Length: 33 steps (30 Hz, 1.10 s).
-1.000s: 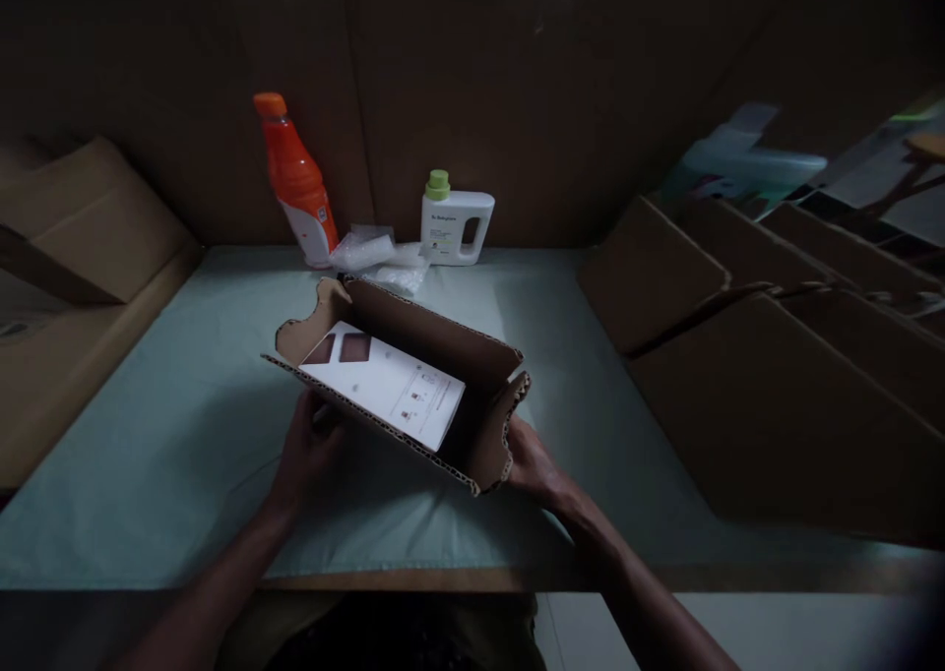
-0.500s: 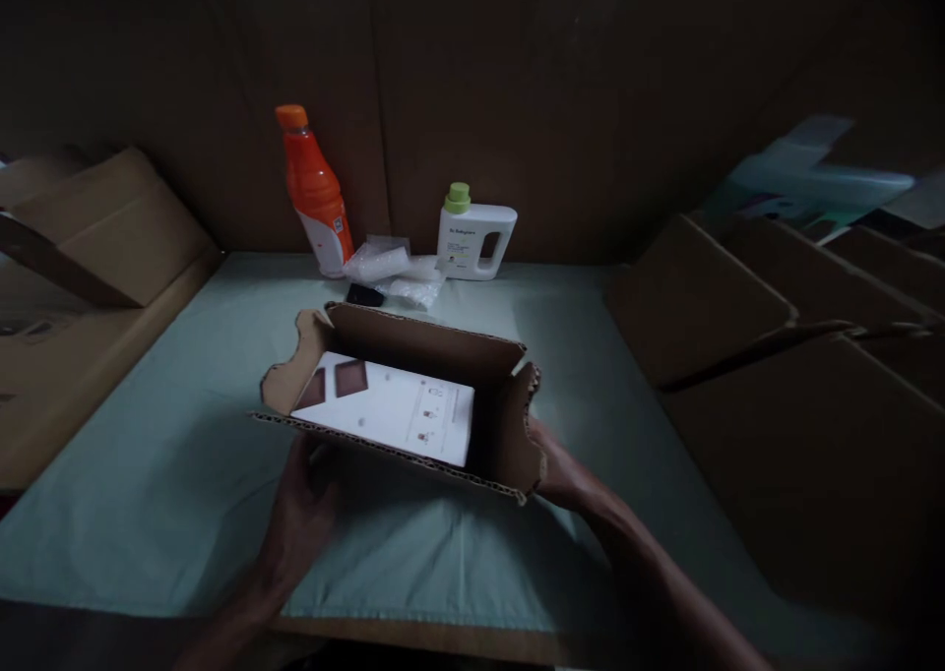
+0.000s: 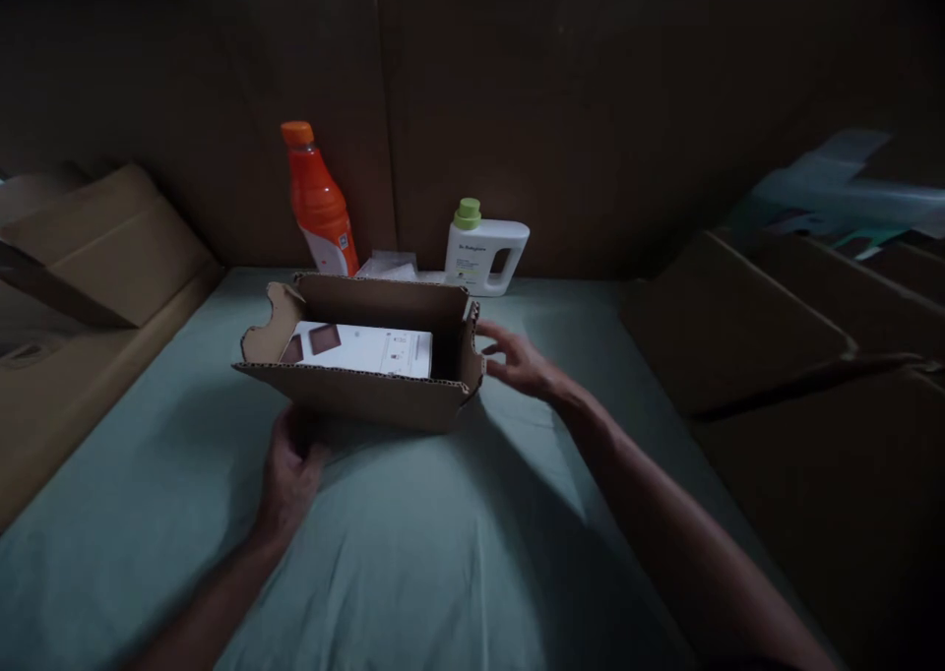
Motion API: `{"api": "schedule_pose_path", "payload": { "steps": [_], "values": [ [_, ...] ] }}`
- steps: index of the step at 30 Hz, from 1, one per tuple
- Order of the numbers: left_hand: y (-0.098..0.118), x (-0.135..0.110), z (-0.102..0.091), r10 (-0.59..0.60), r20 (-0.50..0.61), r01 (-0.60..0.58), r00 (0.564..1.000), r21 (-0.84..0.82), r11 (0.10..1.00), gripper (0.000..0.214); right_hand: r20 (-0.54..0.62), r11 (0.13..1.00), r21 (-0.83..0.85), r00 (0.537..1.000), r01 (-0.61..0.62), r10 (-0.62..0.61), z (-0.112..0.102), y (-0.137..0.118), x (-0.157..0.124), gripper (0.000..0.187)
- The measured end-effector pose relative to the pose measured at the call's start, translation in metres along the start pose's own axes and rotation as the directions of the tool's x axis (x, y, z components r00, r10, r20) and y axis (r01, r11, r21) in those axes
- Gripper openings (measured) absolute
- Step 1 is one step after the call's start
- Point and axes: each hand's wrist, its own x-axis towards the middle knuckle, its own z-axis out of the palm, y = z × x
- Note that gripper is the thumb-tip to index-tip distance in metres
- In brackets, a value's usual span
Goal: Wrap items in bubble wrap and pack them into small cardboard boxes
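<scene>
Open carton (image 3: 369, 400): toward the back of the cloth-covered tabletop (image 3: 413, 553), in front of the orange bottle (image 3: 319, 199); resting or lifted, cannot tell.
White box (image 3: 361, 348): inside the carton, toward the left end; printed with brown squares and small pictograms, with writing too small to read.
Left hand (image 3: 289, 474): curled below the near left side, with fingertips hidden; gripping or not, cannot tell.
Right hand (image 3: 517, 361): at the carton's right end, with fingers parted.
Step, as judged: steadying or placing the carton.
Next move, as judged: calling for even support at both ends.
White bottle (image 3: 472, 258): green-capped; seemingly marked "Dr. Babycare", with finer print illegible.
Orange bottle: white-labelled, with no legible name.
</scene>
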Motion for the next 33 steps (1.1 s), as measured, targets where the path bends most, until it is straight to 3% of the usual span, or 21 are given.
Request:
{"api": "schedule_pose_path", "payload": {
  "steps": [2, 4, 8, 11, 13, 15, 18, 20, 21, 25, 27, 29, 33],
  "values": [
    [-0.008, -0.006, -0.002, 0.004, -0.005, -0.004, 1.000, -0.012, 1.000, 0.061, -0.130, 0.989, -0.142, 0.991, -0.047, 0.029, -0.014, -0.001, 0.027, 0.054],
    [-0.013, -0.008, -0.003, -0.003, -0.011, 0.003, 1.000, -0.012, 1.000, 0.062, -0.192, 0.971, -0.219, 0.980, -0.097, 0.055, -0.014, -0.004, 0.058, 0.050],
    [-0.015, -0.008, -0.002, -0.013, -0.022, 0.013, 1.000, 0.011, 1.000, 0.062, -0.284, 0.963, -0.182, 0.949, -0.197, 0.140, 0.010, -0.008, 0.111, 0.037],
    [-0.017, -0.008, -0.002, -0.001, -0.009, 0.002, 1.000, 0.019, 1.000, 0.061, -0.400, 0.952, -0.160, 0.899, -0.261, 0.180, 0.017, -0.010, 0.124, 0.026],
    [-0.017, -0.009, -0.002, -0.003, -0.007, 0.003, 1.000, 0.025, 1.000, 0.061, -0.501, 0.952, -0.143, 0.849, -0.271, 0.167, 0.007, -0.015, 0.115, 0.027],
    [-0.016, -0.008, -0.002, -0.016, -0.005, 0.016, 1.000, 0.018, 1.000, 0.062, -0.616, 0.974, -0.120, 0.783, -0.193, 0.080, -0.010, -0.024, 0.091, 0.026],
    [-0.016, -0.006, -0.002, -0.016, 0.007, 0.015, 1.000, 0.011, 1.000, 0.064, -0.757, 0.994, -0.106, 0.652, -0.041, -0.054, -0.039, -0.042, 0.030, 0.022],
    [-0.016, -0.004, -0.003, -0.009, 0.001, 0.009, 1.000, 0.033, 0.999, 0.065, -0.809, 0.992, -0.112, 0.585, -0.059, -0.057, -0.053, -0.051, -0.020, 0.023],
    [-0.016, -0.003, -0.004, -0.005, -0.005, 0.005, 1.000, 0.043, 0.999, 0.066, -0.813, 0.986, -0.125, 0.581, -0.108, -0.039, -0.058, -0.054, -0.045, 0.024],
    [-0.015, -0.001, -0.005, 0.023, -0.014, -0.022, 1.000, 0.048, 0.999, 0.069, -0.706, 0.855, -0.276, 0.696, -0.438, 0.129, -0.064, -0.062, -0.132, 0.028],
    [-0.012, -0.001, -0.004, 0.028, -0.019, -0.027, 0.999, 0.067, 0.997, 0.069, -0.694, 0.796, -0.332, 0.702, -0.507, 0.157, -0.057, -0.069, -0.159, 0.031],
    [-0.007, 0.000, -0.003, 0.027, -0.037, -0.024, 0.999, 0.085, 0.996, 0.069, -0.672, 0.824, -0.318, 0.725, -0.469, 0.153, -0.040, -0.078, -0.170, 0.033],
    [0.009, 0.005, -0.006, -0.024, -0.018, 0.026, 1.000, 0.098, 0.995, 0.066, -0.355, 0.925, -0.231, 0.911, -0.302, 0.209, 0.020, -0.090, -0.147, 0.045]
  ]
}}
